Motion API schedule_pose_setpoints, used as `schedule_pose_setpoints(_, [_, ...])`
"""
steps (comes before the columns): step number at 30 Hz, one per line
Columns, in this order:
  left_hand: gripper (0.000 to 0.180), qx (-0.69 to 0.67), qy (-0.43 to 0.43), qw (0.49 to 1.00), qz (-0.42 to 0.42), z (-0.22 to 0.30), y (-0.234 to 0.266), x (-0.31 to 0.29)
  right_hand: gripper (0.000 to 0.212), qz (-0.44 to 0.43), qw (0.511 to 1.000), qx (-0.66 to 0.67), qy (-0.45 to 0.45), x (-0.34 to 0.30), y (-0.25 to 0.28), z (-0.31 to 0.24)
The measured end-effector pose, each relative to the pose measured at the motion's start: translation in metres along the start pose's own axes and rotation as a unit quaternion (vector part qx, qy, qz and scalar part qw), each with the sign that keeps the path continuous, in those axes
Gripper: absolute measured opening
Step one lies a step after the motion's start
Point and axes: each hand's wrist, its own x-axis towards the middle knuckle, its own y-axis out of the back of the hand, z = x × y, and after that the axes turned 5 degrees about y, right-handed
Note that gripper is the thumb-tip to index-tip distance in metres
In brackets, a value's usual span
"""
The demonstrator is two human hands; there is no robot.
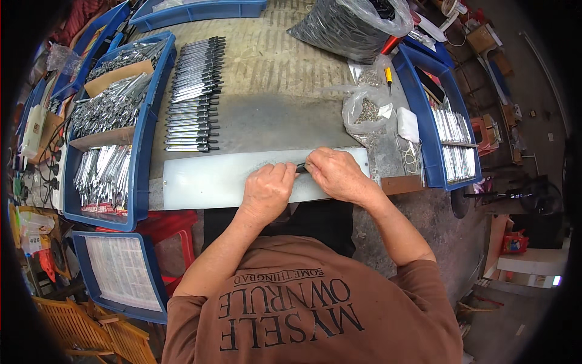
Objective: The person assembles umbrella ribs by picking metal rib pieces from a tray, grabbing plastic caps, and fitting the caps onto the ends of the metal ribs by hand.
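My left hand [269, 188] and my right hand [337, 173] are close together over a pale white strip [209, 179] at the table's near edge. Both are closed, fingers bent inward, on a small dark rod-like part [301, 168] that shows in the gap between them. Most of that part is hidden by the fingers, so its full shape cannot be made out. Beyond the left hand lies a row of slim silver rods with black ends [194, 91], laid side by side in a column on the worn table [267, 115].
On the left, a blue bin [143, 159] holds many silver metal parts between cardboard dividers. At right stand bags of small metal pieces [367, 112], a yellow-handled screwdriver [388, 76] and a blue tray [438, 162] of silver rods. A large bag of black parts [345, 30] sits at the back.
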Motion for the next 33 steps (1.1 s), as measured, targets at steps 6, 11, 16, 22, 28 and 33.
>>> schedule_pose_setpoints(6, [0.015, -0.004, 0.001, 1.0, 0.002, 0.001, -0.001, -0.001, 0.014, -0.025, 0.999, -0.016, -0.021, 0.006, 0.001, -0.003])
schedule_pose_setpoints(11, [0.015, 0.001, 0.0, 1.0, -0.004, 0.0, -0.002, -0.001, 0.016, 0.002, 0.991, 0.047, -0.126, 0.007, 0.001, -0.01])
schedule_pose_setpoints(16, [0.013, 0.005, -0.021, 1.0, 0.006, -0.001, 0.0, 0.0, 0.013, 0.047, 0.996, 0.025, -0.068, 0.002, -0.004, -0.002])
schedule_pose_setpoints(22, [0.015, -0.015, 0.003, 1.0, -0.007, 0.0, 0.0, -0.001, 0.009, 0.066, 0.996, 0.049, -0.035, 0.004, -0.005, 0.0])
schedule_pose_setpoints(28, [0.015, -0.023, 0.003, 1.0, -0.007, 0.0, 0.0, 0.001, 0.012, 0.055, 0.998, 0.038, -0.019, 0.004, -0.006, 0.003])
schedule_pose_setpoints(33, [0.014, -0.042, 0.019, 0.999, -0.003, -0.002, 0.0, 0.001, 0.016, 0.038, 0.995, 0.078, -0.042, 0.005, 0.001, 0.006])
